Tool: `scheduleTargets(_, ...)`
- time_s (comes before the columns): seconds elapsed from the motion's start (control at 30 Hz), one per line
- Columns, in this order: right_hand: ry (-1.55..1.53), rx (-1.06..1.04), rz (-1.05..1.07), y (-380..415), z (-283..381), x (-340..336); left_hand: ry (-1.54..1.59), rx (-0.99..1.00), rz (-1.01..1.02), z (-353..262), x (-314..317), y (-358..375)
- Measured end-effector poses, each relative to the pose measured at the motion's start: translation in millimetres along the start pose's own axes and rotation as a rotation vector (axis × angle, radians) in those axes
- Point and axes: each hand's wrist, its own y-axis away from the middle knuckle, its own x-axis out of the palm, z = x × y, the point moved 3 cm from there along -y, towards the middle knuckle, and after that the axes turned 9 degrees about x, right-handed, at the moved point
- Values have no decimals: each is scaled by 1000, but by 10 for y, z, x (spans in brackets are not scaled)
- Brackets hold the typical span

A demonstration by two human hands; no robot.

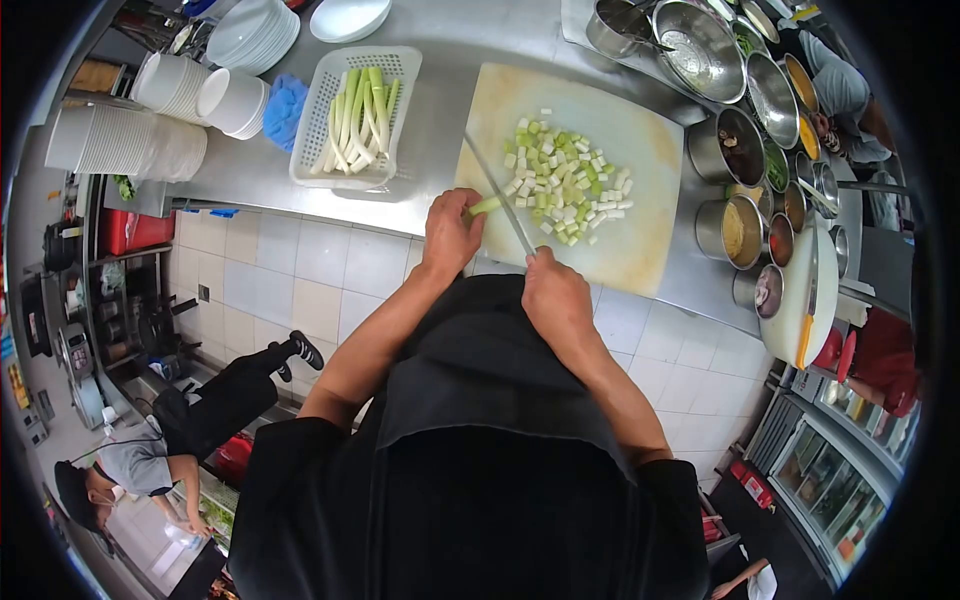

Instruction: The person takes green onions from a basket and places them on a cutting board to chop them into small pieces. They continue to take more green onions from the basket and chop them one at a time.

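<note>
— What's on the steel desk point(440, 120), starting at the left?

— Two stacks of white bowls point(165, 82) lying on their sides, then a blue cloth point(284, 106), then one white perforated basket point(356, 118) holding a bundle of whole leeks point(358, 120) (too tightly packed to count).

— And the hands?

— The left hand point(450, 235) is closed down on one short leek piece point(486, 205), pinning it to the near left edge of the single cutting board point(575, 170). The right hand point(556, 292) is clenched around the handle of one knife point(498, 195), whose blade runs up and to the left, just beside the leek piece.

— Anything cut?

— One heap of diced leek point(565, 180) in the middle of the board, far too many cubes to count.

— Further right?

— A cluster of metal pots and bowls point(740, 130), more than ten, several with fillings. Beside them lies one white plate point(805, 290) with an orange-handled tool point(808, 330) across it.
</note>
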Motion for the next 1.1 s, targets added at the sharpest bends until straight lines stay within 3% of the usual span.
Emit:
scheduleTargets(0.1, 76, 34, 71, -67, -145, 163, -15, -6, 13, 28, 18, -14)
scheduleTargets(0.5, -36, -44, -26, 73, 66, -94, -15, -20, -1, 26, -42, 53)
scheduleTargets(0.7, 44, -10, 34, -67, -80, 139, -60, -73, -10, 61, 5, 107)
scheduleTargets(0.8, 4, -27, 2, 1, -71, 45, -6, -1, -30, 84, -38, 109)
scheduleTargets(0.9, -59, -7, 26, 41, 31, -32, -13, 30, -96, -125, -426, -20)
scheduleTargets(1.03, -70, -74, 130, -64, -95, 190, -225, 32, -413, 414, -1101, -589)
scheduleTargets(1.1, -72, -78, 129, -132, -191, 263, -393, -184, -330, 894, -1348, -871)
